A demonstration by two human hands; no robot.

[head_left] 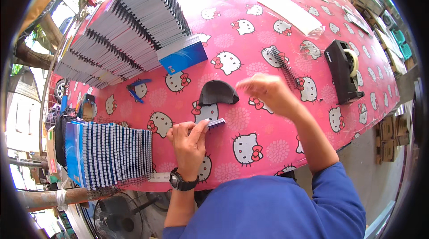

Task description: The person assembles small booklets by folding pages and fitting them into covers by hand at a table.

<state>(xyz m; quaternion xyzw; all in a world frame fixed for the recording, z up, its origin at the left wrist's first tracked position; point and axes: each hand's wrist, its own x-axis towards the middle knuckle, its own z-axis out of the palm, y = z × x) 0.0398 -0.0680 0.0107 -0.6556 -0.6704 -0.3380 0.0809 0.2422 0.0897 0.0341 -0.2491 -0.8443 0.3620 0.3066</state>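
Note:
My left hand [188, 137], with a black watch on its wrist, pinches a small thin notebook [217, 123] seen nearly edge-on. White pages and a dark blue bound edge show past the fingertips. My right hand [264, 90] hovers over the table, to the right of a black half-round dish [218, 93]. Motion smears its fingers, so I cannot make out whether anything is between them. Beyond it on the right lie dark spiral binding coils [286, 68].
Left of me stands a row of spiral-bound blue notebooks [114, 154]; larger stacks [129, 33] rise behind. Blue-handled pliers [137, 90] lie between. A black tape dispenser [342, 72] and white sheets in plastic [292, 14] are on the right of the pink table [250, 172].

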